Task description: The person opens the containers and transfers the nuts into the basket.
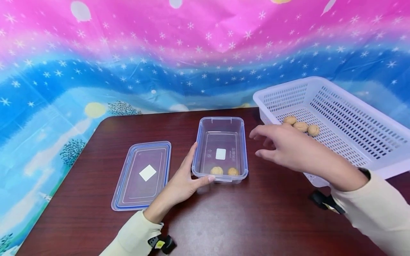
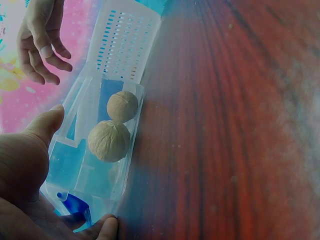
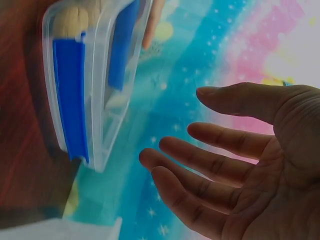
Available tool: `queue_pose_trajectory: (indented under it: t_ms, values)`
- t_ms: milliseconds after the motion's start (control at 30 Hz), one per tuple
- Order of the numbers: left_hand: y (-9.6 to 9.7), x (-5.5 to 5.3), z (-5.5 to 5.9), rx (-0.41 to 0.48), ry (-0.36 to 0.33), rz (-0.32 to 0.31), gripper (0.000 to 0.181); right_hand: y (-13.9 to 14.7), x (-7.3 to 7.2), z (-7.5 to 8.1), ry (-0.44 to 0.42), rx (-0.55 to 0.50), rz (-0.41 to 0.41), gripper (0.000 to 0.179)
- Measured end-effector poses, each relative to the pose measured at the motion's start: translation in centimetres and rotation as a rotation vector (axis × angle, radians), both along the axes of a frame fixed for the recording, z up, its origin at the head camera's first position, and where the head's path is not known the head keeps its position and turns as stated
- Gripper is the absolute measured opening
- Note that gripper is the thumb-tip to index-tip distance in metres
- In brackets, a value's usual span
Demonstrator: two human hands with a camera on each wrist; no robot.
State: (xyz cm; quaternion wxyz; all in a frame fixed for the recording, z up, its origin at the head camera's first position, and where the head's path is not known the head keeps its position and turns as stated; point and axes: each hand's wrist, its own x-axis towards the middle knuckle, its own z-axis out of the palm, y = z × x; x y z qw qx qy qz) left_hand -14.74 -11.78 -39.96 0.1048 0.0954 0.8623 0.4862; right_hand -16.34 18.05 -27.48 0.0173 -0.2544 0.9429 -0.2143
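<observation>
A clear plastic food container [image 1: 221,140] stands uncovered at the middle of the table, with two walnuts [image 1: 216,170] at its near end. My left hand [image 1: 180,185] grips its near left corner, thumb over the near rim and fingers along the left side. In the left wrist view both walnuts show through the container's wall [image 2: 65,162]. Between the container and a white basket hovers my right hand [image 1: 285,145], fingers loosely bent and apart. The right wrist view shows nothing in that hand [image 3: 240,175]. Several walnuts [image 1: 300,127] lie in the basket, partly behind the hand.
The white perforated basket [image 1: 365,103] stands at the right, beyond my right forearm. A clear lid [image 1: 141,192] with a blue seal lies flat to the container's left. Behind the dark wooden table [image 1: 217,227] hangs a printed pink and blue cloth [image 1: 198,71].
</observation>
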Motion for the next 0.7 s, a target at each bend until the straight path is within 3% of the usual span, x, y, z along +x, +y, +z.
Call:
queue_pose_trajectory:
  t_ms: [333,700]
  values:
    - [0.0,0.0,0.0,0.016,-0.003,0.003,0.115,-2.5,0.4,-2.1,0.018,-0.063,0.056,0.031]
    - [0.0,-0.1,-0.1,0.032,-0.009,-0.006,0.115,-4.4,-1.2,-4.8,-0.12,-0.187,0.211,0.027]
